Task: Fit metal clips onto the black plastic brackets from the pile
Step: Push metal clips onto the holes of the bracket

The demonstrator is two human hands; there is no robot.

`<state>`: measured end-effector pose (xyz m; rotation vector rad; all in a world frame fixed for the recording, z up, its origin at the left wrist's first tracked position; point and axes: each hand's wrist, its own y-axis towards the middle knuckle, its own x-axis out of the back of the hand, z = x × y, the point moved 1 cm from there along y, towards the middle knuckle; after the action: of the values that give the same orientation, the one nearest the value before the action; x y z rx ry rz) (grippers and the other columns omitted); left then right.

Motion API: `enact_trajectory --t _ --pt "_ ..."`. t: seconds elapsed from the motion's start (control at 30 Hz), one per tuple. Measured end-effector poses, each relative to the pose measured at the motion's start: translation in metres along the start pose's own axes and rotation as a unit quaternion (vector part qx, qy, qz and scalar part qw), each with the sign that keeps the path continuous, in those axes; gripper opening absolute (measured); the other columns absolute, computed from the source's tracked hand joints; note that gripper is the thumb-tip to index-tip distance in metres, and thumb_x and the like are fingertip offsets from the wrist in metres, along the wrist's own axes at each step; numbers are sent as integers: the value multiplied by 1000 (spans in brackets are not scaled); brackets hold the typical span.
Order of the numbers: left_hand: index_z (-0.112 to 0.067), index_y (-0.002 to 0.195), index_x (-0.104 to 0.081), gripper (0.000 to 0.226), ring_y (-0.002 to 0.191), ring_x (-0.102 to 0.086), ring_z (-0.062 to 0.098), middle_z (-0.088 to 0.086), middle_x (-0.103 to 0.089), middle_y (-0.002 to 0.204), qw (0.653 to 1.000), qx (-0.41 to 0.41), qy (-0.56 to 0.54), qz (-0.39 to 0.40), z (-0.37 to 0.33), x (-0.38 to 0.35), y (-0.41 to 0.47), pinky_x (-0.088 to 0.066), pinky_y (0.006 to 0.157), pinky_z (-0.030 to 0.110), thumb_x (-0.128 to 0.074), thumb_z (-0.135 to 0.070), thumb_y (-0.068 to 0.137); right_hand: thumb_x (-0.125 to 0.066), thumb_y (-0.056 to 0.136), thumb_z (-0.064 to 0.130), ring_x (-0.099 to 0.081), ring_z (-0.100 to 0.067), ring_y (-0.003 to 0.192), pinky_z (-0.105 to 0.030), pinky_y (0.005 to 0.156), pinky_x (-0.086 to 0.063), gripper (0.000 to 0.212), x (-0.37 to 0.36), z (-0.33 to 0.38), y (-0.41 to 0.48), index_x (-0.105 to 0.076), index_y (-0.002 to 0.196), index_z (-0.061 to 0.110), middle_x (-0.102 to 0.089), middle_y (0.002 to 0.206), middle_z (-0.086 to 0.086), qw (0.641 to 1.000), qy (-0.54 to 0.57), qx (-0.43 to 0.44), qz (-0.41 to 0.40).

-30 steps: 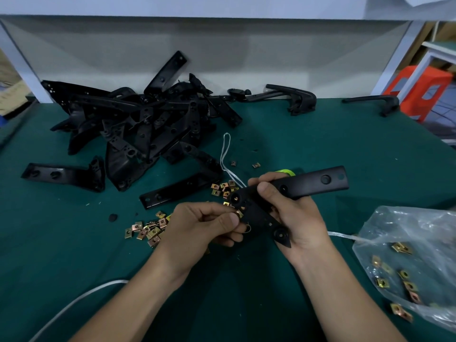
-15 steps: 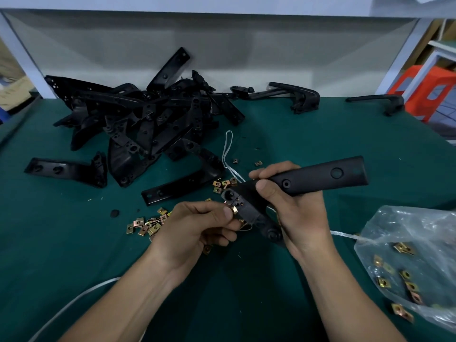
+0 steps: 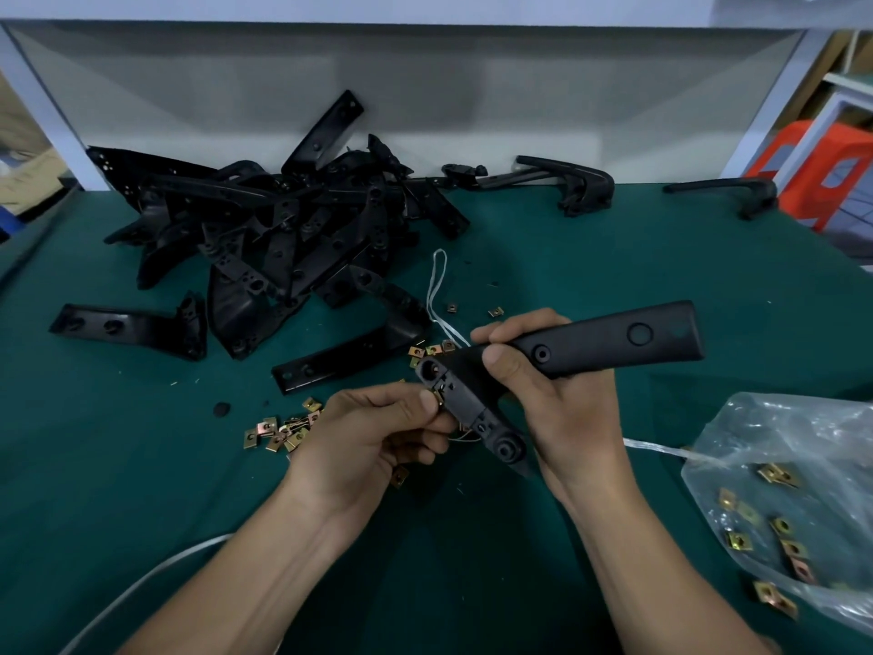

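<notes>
we see a green surface point(image 3: 141, 489) filling the frame, with a pile of black brackets point(image 3: 283, 238) in the upper left. at lower right lies a clear bag point(image 3: 803, 446) holding brass clips. at centre our right hand point(image 3: 562, 408) is closed around one black bracket point(image 3: 590, 345), lifted off the surface. our left hand point(image 3: 373, 432) pinches a metal clip point(image 3: 440, 400) against that bracket's lower arm. loose clips point(image 3: 278, 430) lie just left of it.

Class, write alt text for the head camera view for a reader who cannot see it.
A person's right hand grips a long black plastic bracket while the left hand presses a small brass-coloured metal clip against it. Loose clips and a bracket pile lie on the green table.
</notes>
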<state>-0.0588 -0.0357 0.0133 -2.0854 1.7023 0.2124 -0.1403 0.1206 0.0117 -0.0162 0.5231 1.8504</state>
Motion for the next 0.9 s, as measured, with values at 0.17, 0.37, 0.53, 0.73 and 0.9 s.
enact_trajectory --t 0.17,0.37,0.53,0.73,0.9 --pt "-6 72 -78 13 54 -61 15 11 -69 69 1000 7 -17 -7 1 2 2 -50 50 22 -74 -19 71 -71 87 -3 -68 -24 99 -28 88 -52 14 1 1 2 -65 91 10 -72 100 -13 1000 -9 -1 12" --pt "-8 67 -76 15 56 -62 15 10 -70 68 1000 -12 -4 3 4 4 3 -50 51 22 -77 -22 74 -70 89 1 -68 -24 99 -29 87 -52 12 -1 0 -1 -65 91 12 -71 99 -8 996 -79 42 27" --pt "-10 62 -73 27 56 -63 16 8 -68 64 1000 -15 14 9 6 3 4 -49 53 21 -84 -35 65 -69 89 -1 -67 -27 99 -34 89 -53 16 -3 -3 -4 -65 90 14 -71 98 -7 996 -75 30 21" --pt "-11 67 -76 36 54 -63 20 14 -69 64 996 -38 74 -13 8 -2 1 -50 52 23 -77 -46 70 -69 89 5 -69 -26 100 -41 90 -55 13 0 -2 -7 -65 90 17 -73 98 -8 997 -60 -45 32" --pt "-8 71 -77 54 56 -64 24 19 -70 65 989 -82 122 -25 10 -6 0 -50 54 25 -72 -61 81 -67 89 2 -69 -31 97 -42 83 -58 11 -1 2 -7 -65 89 13 -72 100 -16 996 -21 -88 28"
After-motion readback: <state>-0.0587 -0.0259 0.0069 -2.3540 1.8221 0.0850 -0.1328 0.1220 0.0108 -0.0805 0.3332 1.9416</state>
